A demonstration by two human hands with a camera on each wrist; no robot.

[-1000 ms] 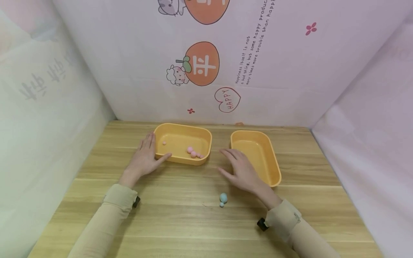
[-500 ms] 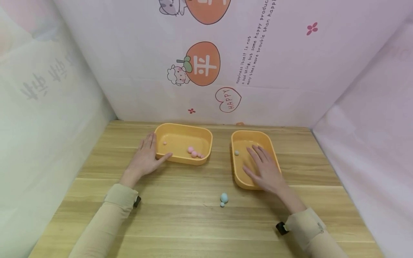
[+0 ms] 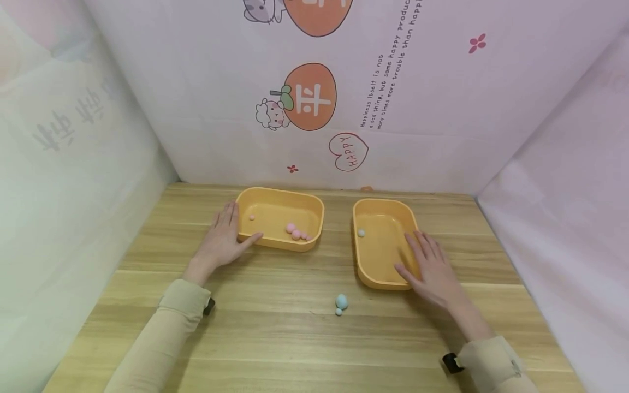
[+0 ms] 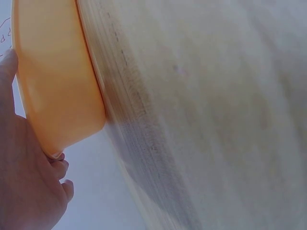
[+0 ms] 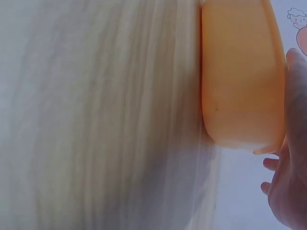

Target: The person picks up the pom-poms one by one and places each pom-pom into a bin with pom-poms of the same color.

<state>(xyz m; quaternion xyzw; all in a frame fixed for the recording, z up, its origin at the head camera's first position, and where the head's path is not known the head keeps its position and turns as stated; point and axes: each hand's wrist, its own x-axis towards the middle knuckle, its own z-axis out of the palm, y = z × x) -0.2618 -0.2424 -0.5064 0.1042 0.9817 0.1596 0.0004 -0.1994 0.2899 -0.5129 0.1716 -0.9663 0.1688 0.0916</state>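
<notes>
My left hand (image 3: pixel 219 240) rests at the left end of a yellow-orange tray (image 3: pixel 275 243), fingers along its end and thumb over the near rim. Inside that tray lie a tiny pink ball (image 3: pixel 252 217) on the left and a row of several pink balls (image 3: pixel 296 234) near the right front corner. My right hand (image 3: pixel 434 273) touches the right side of a second yellow-orange tray (image 3: pixel 360 262), its fingers loosely spread over the rim. One small pale blue ball (image 3: pixel 361 233) sits by this tray's left wall. In the right wrist view, the tray's outer wall (image 5: pixel 242 81) stands beside the fingers.
A larger light blue ball (image 3: pixel 341 301) and a smaller one (image 3: pixel 338 312) lie close together on the wooden table (image 3: pixel 275 338), nearer than the trays. Printed white sheets (image 3: pixel 417 153) enclose the table at the back and both sides.
My right hand has moved right, from the right tray's left edge across to its right rim. The small pale blue ball in that tray has come into view. My left hand stays put.
</notes>
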